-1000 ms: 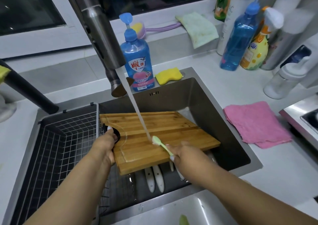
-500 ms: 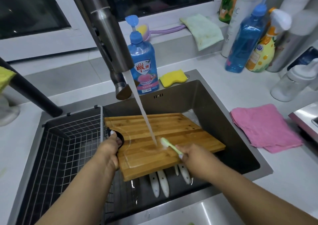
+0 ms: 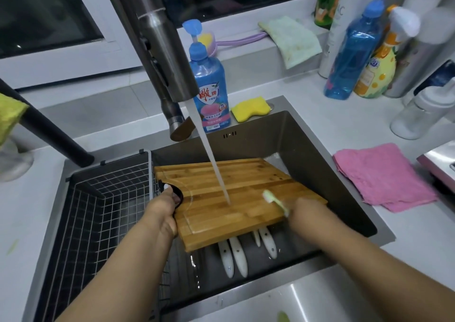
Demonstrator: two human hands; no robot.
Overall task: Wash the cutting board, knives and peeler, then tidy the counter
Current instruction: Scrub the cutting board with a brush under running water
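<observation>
The cutting board (image 3: 236, 198) lies inside the steel sink (image 3: 307, 144), with its long axis going from left to right and its near-right part a little lower, so it is tilted. It is made of bamboo strips in light and dark brown, wet and shiny, with a shallow groove near the edge and a dark round handle hole at the left end. The left hand (image 3: 163, 211) grips this left end, the thumb on top by the hole and the fingers curled under the edge. The right hand (image 3: 305, 211) holds a pale green brush (image 3: 275, 201), which looks like a toothbrush, with its head on the board's surface, pointing up and left; this hand is blurred. Water (image 3: 211, 164) from the metal faucet (image 3: 160, 51) falls on the middle of the board. Under the near edge, white handles (image 3: 236, 255) lie on the sink bottom, pointing toward the person. A wire basket (image 3: 98, 211) fills the left side of the sink.
</observation>
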